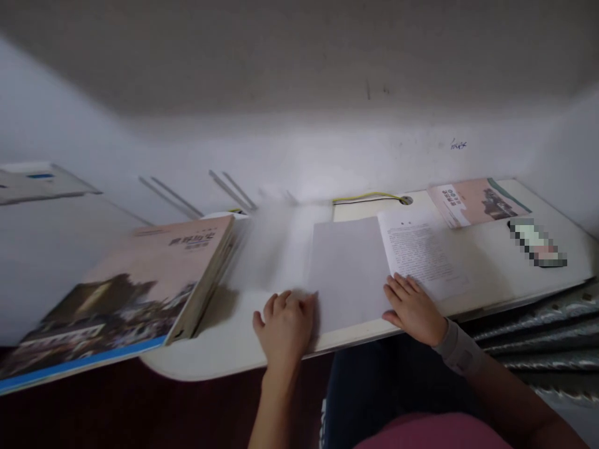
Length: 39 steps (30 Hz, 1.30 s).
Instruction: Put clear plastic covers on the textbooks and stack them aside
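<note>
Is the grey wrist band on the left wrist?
No, the grey wrist band sits just behind the right hand, while the wrist behind the left hand is bare.

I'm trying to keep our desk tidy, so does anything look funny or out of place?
Yes, the big book looks odd. It lies at the left end of the desk and sticks out past the edge, so one corner has nothing under it, and it looks crooked.
</note>
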### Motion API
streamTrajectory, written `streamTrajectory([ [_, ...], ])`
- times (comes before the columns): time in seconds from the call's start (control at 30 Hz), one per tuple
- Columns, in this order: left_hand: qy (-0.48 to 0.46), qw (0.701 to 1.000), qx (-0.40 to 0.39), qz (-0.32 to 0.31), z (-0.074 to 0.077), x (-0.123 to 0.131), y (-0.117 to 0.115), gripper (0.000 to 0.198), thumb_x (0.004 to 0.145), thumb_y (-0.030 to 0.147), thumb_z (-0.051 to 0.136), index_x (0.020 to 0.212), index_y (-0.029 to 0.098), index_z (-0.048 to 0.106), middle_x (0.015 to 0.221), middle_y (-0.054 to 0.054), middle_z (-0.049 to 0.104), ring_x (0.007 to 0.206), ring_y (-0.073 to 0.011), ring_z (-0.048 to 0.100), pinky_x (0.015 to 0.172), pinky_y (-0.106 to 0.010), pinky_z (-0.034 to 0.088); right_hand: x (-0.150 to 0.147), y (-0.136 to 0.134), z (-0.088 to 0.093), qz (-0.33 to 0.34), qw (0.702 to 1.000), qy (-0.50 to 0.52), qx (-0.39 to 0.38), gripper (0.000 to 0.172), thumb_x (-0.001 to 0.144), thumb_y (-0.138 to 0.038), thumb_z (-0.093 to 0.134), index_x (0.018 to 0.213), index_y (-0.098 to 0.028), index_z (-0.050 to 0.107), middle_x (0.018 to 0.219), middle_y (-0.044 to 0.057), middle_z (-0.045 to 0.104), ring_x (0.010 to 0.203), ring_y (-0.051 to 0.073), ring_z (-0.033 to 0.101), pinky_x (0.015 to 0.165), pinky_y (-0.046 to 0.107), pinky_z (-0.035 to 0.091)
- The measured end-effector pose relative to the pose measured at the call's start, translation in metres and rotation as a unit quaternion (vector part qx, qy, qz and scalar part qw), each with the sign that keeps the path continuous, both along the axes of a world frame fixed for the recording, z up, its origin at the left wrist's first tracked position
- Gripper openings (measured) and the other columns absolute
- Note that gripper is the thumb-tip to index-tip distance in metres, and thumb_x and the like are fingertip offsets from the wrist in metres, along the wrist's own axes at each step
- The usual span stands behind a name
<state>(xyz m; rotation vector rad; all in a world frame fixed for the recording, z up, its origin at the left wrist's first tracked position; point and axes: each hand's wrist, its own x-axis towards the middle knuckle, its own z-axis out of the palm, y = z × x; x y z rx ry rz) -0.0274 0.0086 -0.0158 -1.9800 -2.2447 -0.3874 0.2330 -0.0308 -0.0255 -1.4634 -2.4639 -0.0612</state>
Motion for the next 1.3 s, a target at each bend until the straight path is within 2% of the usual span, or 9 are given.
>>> streamTrajectory([
  [0.17,-0.132,0.989,0.011,-0.061,0.022,-0.004,0.009,0.03,0.08,0.041,0.05,0.067,0.017,0.062,0.113,-0.015,0.063,0.114,-0.0303,0.051,0.097,-0.045,0.038,-0.003,-0.004,-0.011,-0.006,1.0,0.025,-0.011,0.061,0.087,-0.047,0.051,0.132,-0.007,0.045,0.142,0.02,0.04,0.134,0.032,0.031,0.107,0.048,0.03],
  [0.37,-0.263,0.941,0.033,-0.209,0.109,0.057,0.022,0.026,0.083,0.039,0.046,0.076,0.018,0.059,0.102,-0.009,0.066,0.092,-0.0208,0.061,0.086,-0.035,0.046,0.014,0.015,0.009,0.037,0.967,0.222,-0.123,0.059,0.088,-0.058,0.04,0.128,-0.015,0.051,0.13,0.017,0.054,0.127,0.031,0.042,0.105,0.052,0.031],
  [0.43,-0.255,0.934,0.035,-0.249,0.135,0.092,0.025,0.02,0.082,0.032,0.049,0.073,0.017,0.059,0.098,-0.009,0.066,0.092,-0.0207,0.061,0.087,-0.035,0.045,0.025,0.03,0.02,0.057,0.908,0.37,-0.188,0.063,0.087,-0.063,0.035,0.131,-0.02,0.048,0.131,0.014,0.054,0.124,0.028,0.046,0.104,0.049,0.033],
  [0.57,-0.224,0.921,0.004,-0.317,0.155,0.155,0.029,0.016,0.082,0.025,0.051,0.071,0.015,0.059,0.093,-0.01,0.065,0.09,-0.0219,0.061,0.082,-0.036,0.047,0.05,0.06,0.045,0.057,0.689,0.639,-0.338,0.076,0.082,-0.075,0.013,0.134,-0.026,0.041,0.129,0.01,0.056,0.114,0.024,0.055,0.094,0.045,0.044],
  [0.63,-0.239,0.901,-0.033,-0.361,0.148,0.174,0.029,0.02,0.085,0.029,0.049,0.077,0.015,0.061,0.091,-0.01,0.065,0.087,-0.0218,0.062,0.08,-0.036,0.049,0.065,0.069,0.055,0.04,0.617,0.691,-0.374,0.079,0.081,-0.077,0.01,0.13,-0.026,0.044,0.12,0.009,0.062,0.108,0.024,0.059,0.09,0.044,0.047],
  [0.77,-0.348,0.828,-0.039,-0.437,0.107,0.181,0.026,0.027,0.089,0.036,0.045,0.105,0.018,0.057,0.103,-0.009,0.065,0.096,-0.0197,0.061,0.084,-0.035,0.049,0.095,0.071,0.06,0.018,0.567,0.724,-0.392,0.077,0.079,-0.078,0.02,0.122,-0.023,0.052,0.111,0.009,0.066,0.106,0.026,0.059,0.089,0.045,0.047],
  [0.9,-0.431,0.834,0.171,-0.299,0.044,0.166,0.022,0.031,0.089,0.035,0.045,0.113,0.018,0.053,0.128,-0.014,0.052,0.123,-0.023,0.045,0.102,-0.044,0.038,0.103,0.065,0.051,-0.009,0.545,0.741,-0.393,0.042,0.079,-0.048,0.057,0.115,-0.026,0.054,0.107,0.005,0.068,0.101,0.021,0.062,0.089,0.041,0.046],
  [1.0,-0.454,0.848,0.162,-0.223,0.007,0.159,0.023,0.042,0.089,0.038,0.044,0.126,0.017,0.045,0.138,-0.017,0.043,0.132,-0.0246,0.036,0.108,-0.048,0.03,0.085,0.061,0.048,-0.008,0.544,0.731,-0.411,0.049,0.07,-0.026,0.068,0.116,-0.026,0.052,0.1,0.003,0.07,0.093,0.019,0.064,0.084,0.037,0.049],
  [1.3,-0.41,0.863,0.025,-0.294,0.015,0.15,0.023,0.048,0.091,0.04,0.041,0.134,0.019,0.044,0.146,-0.012,0.036,0.137,-0.0229,0.027,0.113,-0.048,0.022,0.041,0.053,0.056,-0.009,0.628,0.694,-0.353,0.055,0.068,-0.022,0.064,0.121,-0.02,0.054,0.08,-0.001,0.071,0.068,0.017,0.063,0.066,0.03,0.05],
])
